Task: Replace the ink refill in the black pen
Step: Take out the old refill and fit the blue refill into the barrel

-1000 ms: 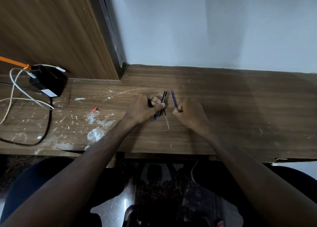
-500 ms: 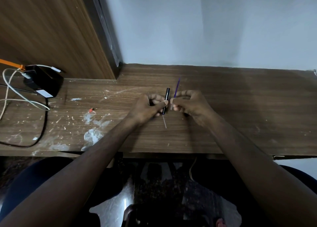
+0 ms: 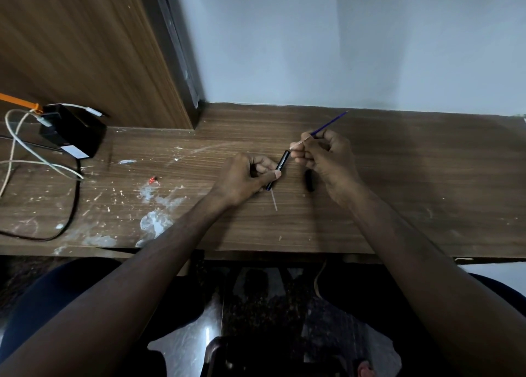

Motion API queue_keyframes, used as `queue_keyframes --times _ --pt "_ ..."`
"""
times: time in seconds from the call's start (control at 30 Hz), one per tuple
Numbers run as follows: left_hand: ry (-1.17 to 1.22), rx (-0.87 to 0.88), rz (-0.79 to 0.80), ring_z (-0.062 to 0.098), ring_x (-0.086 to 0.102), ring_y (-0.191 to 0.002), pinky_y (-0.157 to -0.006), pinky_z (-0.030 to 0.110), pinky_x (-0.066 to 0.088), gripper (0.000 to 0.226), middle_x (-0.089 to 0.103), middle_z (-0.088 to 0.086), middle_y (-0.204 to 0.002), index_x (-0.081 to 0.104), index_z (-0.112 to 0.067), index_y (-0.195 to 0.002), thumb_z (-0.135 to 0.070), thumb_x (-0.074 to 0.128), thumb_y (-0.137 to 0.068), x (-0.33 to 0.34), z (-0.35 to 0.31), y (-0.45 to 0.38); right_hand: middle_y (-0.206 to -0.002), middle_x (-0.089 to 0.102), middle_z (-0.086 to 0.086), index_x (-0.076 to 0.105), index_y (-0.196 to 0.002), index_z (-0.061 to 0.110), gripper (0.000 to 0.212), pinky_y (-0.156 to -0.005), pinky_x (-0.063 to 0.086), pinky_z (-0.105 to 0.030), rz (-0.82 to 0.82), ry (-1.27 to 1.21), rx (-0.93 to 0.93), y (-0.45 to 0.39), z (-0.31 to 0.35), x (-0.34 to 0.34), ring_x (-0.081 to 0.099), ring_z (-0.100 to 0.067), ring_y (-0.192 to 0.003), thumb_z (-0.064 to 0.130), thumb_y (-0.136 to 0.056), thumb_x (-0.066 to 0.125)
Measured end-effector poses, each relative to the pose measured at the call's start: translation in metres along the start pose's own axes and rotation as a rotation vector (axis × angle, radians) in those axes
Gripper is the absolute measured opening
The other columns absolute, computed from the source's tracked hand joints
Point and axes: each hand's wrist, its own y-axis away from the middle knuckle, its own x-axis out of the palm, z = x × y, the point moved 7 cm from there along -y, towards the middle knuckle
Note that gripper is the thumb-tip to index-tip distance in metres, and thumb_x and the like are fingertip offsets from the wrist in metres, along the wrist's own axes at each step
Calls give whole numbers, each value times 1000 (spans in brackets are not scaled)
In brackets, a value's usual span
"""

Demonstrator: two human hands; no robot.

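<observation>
I see the left hand (image 3: pixel 244 177) gripping the black pen barrel (image 3: pixel 280 167) between thumb and fingers, holding it tilted just above the worktop (image 3: pixel 427 177) with its open end pointing up and to the right. The right hand (image 3: pixel 327 157) pinches the blue ink refill (image 3: pixel 330 124) near its pale tip, and that tip now sits at the mouth of the barrel. The long blue end of the refill angles up and away toward the wall.

Change from half a second ago: the refill stood nearly upright beside the barrel, with both hands close together. Now the right hand is further right and higher, and the refill is swung into line with the barrel axis. A second ago the two parts were held apart, side by side.

I judge this as the start of insertion: the new refill is aligned and about to enter the barrel, but is not yet seated. I cannot tell whether the tip is already inside the opening.

A thin pale stick (image 3: pixel 274 200), possibly the old refill, lies on the worktop below the left hand. A short black part (image 3: pixel 309 180), possibly the pen's cap or tip section, lies beside the right wrist. A black adapter (image 3: pixel 71 133) with cables sits well apart at the left.
</observation>
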Motion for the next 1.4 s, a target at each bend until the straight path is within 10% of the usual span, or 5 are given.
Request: queue_keyframes --times 0.27,0.4,0.73,1.2,1.4 --pt "-126 73 3 -1 69 -65 -62 7 46 7 81 -2 -79 82 -22 -98 -26 79 -94 -1 -5 4 -82 82 -9 80 -97 12 15 -84 67 -48 107 322 -37 -1 -8 7 82 -34 -85 28 -95 79" --pt "-89 38 14 9 68 -64 -64 24 53 7 81 1 -79 81 -21 -98 -26 77 -95 0 -2 2 -86 83 -9 81 -99 14 14 -89 66 -54 164 313 -4 0 -13 13 83 -32 -87 28 -96 78" --pt "72 19 -85 -5 66 -56 -55 14 53 6 75 -12 -75 77 -24 -97 -20 79 -94 -7 4 -1 -98 83 -8 80 -106 7 16 -97 58 -33 38 980 -264 -1 2 -13 78 -21 -95 16 -93 77" --pt "-139 73 -107 7 74 -72 -68 9 51 8 80 1 -83 78 -17 -100 -23 78 -94 -5 -6 2 -92 76 -7 77 -105 9 20 -79 46 -25 132 1125 -265 6 -23 0 72 -26 -94 9 -85 78" --pt "-164 81 -120 21 74 -79 -75 17 54 11 78 11 -84 80 -17 -104 -21 77 -94 -7 -9 3 -81 80 -2 73 -96 22 19 -76 53 -18 16 656 -86 -3 -14 -16 74 -17 -74 12 -83 81"
